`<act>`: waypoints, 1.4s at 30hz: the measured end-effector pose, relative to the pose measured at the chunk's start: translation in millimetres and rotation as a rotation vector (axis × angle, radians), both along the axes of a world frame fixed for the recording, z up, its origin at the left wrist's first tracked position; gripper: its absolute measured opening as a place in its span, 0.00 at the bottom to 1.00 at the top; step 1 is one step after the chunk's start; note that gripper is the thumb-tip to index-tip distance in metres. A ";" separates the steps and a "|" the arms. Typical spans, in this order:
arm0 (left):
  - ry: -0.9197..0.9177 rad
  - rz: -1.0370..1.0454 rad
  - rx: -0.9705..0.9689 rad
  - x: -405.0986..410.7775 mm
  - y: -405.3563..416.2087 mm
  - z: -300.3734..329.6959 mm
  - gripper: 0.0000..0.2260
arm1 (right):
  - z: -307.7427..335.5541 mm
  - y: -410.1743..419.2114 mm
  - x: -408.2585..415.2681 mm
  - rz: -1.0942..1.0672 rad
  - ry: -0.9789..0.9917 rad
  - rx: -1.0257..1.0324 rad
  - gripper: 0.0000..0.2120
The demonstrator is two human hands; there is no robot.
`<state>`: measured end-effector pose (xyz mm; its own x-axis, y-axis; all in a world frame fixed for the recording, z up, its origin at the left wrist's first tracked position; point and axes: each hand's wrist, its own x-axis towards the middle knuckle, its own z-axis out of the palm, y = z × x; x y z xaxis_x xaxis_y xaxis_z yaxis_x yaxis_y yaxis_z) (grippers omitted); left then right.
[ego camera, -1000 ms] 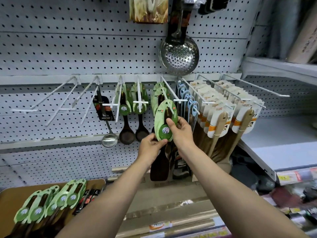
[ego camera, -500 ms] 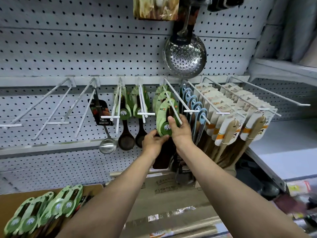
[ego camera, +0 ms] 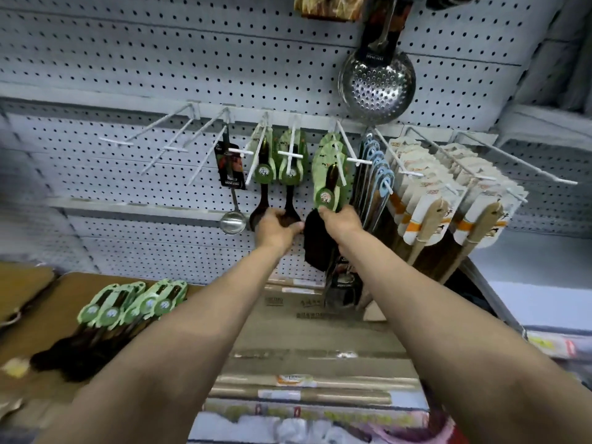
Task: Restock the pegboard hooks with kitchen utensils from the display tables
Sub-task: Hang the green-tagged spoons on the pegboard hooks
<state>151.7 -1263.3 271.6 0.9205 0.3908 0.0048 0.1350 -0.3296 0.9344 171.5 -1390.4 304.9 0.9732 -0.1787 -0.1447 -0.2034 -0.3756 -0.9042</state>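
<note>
broadly, a grey pegboard filling the wall, studded with white hooks angling outward, the leftmost few bare. below it at the left, a brown display table carrying a fanned row of dark utensils with green cards. high on the right, a steel perforated skimmer hanging bowl-down. further right, crowded wooden spatulas in cream and orange sleeves, with blue-tagged utensils just beside them. near the middle, 2 dark spoons with green cards on separate hooks, and a small steel ladle to their left. both bare arms reaching up to the centre hook. there, a dark spatula with a green card threaded on the hook in front of other green cards, blade hanging below. right hand up at the bottom edge of that card, fingertips curled onto it, pinching the handle just under the round logo. left hand just beside the spatula's blade, fingers bent toward it and over the spoon bowls; cannot tell whether anything is actually grasped, the frame being motion-blurred.
</note>
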 end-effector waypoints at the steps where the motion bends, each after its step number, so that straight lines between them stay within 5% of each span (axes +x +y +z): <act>1: -0.014 0.000 0.033 -10.5 10.0 3.4 0.22 | 4.5 0.9 -6.6 0.003 0.009 -0.018 0.25; 12: -0.149 -0.098 0.334 -106.8 131.4 57.3 0.24 | 58.9 72.9 -87.8 0.105 0.004 -0.252 0.24; 25: -0.243 -0.117 0.859 -221.4 349.0 117.6 0.22 | 107.9 268.9 -190.4 0.451 -0.504 -0.831 0.30; 32: -0.272 -0.089 1.007 -273.8 435.2 115.9 0.22 | 100.4 339.1 -238.2 0.498 -0.707 -0.933 0.28; 42: -0.281 -0.063 1.045 -262.4 499.3 67.5 0.24 | 48.3 415.6 -225.9 0.580 -0.656 -0.931 0.29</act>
